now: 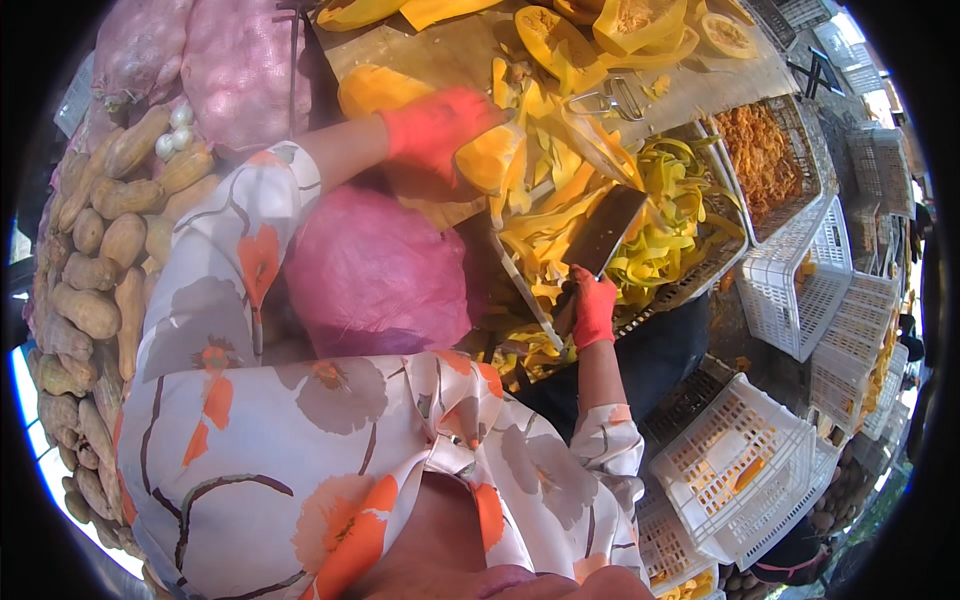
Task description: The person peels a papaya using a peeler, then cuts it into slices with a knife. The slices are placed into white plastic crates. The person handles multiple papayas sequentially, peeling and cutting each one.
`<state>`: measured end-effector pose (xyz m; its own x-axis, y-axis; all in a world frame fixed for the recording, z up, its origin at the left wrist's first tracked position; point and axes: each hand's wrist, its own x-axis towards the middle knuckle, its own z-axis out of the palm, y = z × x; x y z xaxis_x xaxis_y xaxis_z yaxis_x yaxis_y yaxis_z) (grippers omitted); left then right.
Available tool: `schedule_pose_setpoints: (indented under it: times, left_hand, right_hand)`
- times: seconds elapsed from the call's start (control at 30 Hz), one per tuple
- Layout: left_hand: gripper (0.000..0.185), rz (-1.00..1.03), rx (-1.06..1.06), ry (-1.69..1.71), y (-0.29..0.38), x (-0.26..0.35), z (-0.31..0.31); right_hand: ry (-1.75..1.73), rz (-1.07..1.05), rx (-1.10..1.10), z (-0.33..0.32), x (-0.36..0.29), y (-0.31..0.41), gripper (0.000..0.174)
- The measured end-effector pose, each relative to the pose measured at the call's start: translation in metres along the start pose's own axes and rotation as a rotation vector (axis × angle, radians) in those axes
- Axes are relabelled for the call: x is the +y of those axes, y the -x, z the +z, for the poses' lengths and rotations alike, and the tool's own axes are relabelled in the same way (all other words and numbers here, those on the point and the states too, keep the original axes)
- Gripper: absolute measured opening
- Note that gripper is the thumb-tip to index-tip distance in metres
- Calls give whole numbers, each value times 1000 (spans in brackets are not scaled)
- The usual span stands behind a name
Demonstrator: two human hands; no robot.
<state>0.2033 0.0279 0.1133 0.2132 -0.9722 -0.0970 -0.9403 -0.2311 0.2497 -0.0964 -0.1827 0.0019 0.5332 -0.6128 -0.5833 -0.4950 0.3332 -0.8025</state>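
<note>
My left hand (435, 129), in an orange-red glove and slightly blurred, lies across a peeled butternut squash (486, 159). Its thumb and fingers straddle the orange flesh and hide the middle of it. My right hand (595, 306), gloved alike, grips the handle of a cleaver (606, 229). The broad blade points up and away, over a plastic crate heaped with yellow peel strips (547, 240). More peelings (536, 112) lie on the cutting board (420, 56) beside the squash. A metal peeler (615, 101) rests farther right on the board.
Cut squash halves (559, 45) cover the board's far side. Green-yellow peels (664, 225) fill the crate's right part, before a crate of orange pulp (757, 161). White crates (739, 465) stand at right. Unpeeled squashes (124, 240) pile at left; a pink bag (379, 274) bulges before me.
</note>
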Motion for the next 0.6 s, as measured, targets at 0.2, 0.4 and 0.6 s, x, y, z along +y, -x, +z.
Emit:
schedule_pose_setpoints:
  times: [0.2, 0.4, 0.6]
  left_hand:
    - [122, 81, -75, 47, 2, -13, 9]
    - [122, 58, -181, 33, -10, -2, -4]
    - [119, 115, -72, 8, -7, -3, 9]
  right_hand:
    - [-121, -58, -95, -8, -25, 31, 22]
    - [-148, -193, -124, 6, -42, 23, 40]
    - [532, -693, 247, -2, -95, -83, 60]
